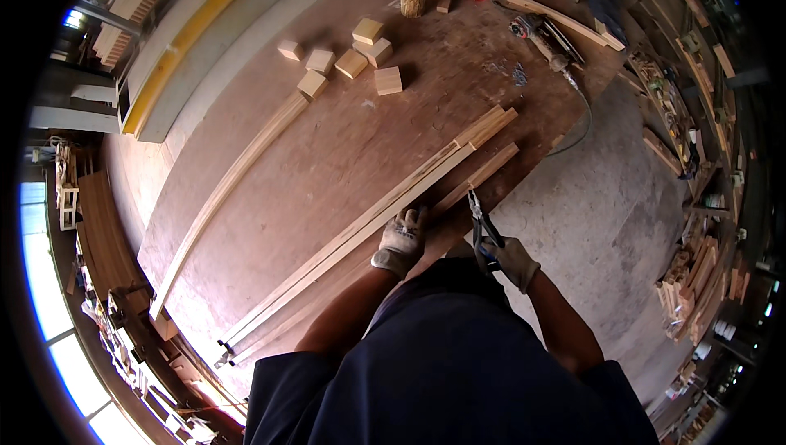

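My left hand (401, 242), in a pale work glove, has its fingers curled over the near wooden strip (494, 167), which lies along the table's edge close to my body. In my gloved right hand (516, 262) are pliers (477, 212) with dark handles and metal jaws. The jaws point away from me and touch or nearly touch that strip's side; I cannot tell which. Just beyond the left hand, long pale wooden strips (348, 238) lie side by side, running from lower left to upper right.
Several wooden blocks (388, 80) sit farther back, close to another long strip (237, 175). A corded power tool (550, 45) lies at the far right, near small dark pieces of hardware (519, 76). A round container (412, 3) holds a stick. Scrap wood (696, 281) is piled on the right.
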Available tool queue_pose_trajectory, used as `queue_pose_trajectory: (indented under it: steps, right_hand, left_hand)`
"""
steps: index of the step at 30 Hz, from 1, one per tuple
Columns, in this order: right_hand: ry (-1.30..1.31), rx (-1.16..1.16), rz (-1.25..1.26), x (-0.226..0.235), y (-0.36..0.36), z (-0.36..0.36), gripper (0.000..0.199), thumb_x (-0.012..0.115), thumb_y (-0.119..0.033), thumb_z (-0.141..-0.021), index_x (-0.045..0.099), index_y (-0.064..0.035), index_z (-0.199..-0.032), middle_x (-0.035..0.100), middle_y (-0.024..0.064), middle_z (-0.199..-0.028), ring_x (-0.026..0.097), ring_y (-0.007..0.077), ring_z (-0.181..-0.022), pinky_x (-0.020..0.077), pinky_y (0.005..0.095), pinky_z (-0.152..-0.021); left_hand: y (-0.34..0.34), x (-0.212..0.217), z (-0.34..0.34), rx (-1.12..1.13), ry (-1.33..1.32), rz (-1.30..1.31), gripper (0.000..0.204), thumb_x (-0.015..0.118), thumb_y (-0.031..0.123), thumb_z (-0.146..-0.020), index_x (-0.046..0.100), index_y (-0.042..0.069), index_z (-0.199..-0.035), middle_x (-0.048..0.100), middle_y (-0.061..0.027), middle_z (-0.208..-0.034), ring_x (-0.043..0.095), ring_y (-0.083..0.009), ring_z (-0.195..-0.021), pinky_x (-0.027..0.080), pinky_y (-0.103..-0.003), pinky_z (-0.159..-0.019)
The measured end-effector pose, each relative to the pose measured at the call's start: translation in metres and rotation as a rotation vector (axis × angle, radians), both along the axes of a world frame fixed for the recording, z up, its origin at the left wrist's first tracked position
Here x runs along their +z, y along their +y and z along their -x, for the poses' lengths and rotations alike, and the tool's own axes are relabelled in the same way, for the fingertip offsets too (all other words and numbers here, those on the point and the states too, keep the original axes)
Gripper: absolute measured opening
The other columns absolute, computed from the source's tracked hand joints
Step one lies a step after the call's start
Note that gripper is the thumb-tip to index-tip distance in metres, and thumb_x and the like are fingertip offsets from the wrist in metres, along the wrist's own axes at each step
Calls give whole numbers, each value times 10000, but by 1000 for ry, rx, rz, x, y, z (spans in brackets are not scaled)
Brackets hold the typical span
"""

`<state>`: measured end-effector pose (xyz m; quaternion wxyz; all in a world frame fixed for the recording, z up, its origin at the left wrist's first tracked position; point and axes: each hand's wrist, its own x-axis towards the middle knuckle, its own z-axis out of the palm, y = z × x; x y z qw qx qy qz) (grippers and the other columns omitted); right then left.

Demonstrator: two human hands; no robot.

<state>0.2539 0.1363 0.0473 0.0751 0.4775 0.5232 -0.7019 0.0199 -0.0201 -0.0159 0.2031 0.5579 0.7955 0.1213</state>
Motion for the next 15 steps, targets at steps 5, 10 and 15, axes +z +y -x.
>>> queue_pose_trajectory:
  steps: [5,10,15]
  right_hand:
    - [-7,39,-53,-14,5,8,319,624,-285,-1012,674,-6,-865,653,29,-752,570,109,-687,479,304,-661]
    - [-17,31,12,3,3,14,313,613,-275,-1018,678,-13,-858,656,29,-730,584,112,-684,481,303,-654]
    - [21,-36,63,-15,-2,15,333,596,-278,-1030,678,-12,-847,652,31,-710,591,122,-647,481,313,-625]
  left_hand:
    - [0,2,1,5,-19,-6,527,532,116,-918,540,55,-1441,634,-195,-1192,589,-408,-1166,526,-511,-952]
    - [1,3,1,-20,-2,4,543,535,116,-913,525,35,-1450,637,-203,-1180,588,-404,-1168,520,-509,-965]
    - [1,5,0,-18,-20,15,540,531,112,-914,521,16,-1445,633,-202,-1197,583,-405,-1175,501,-511,-995]
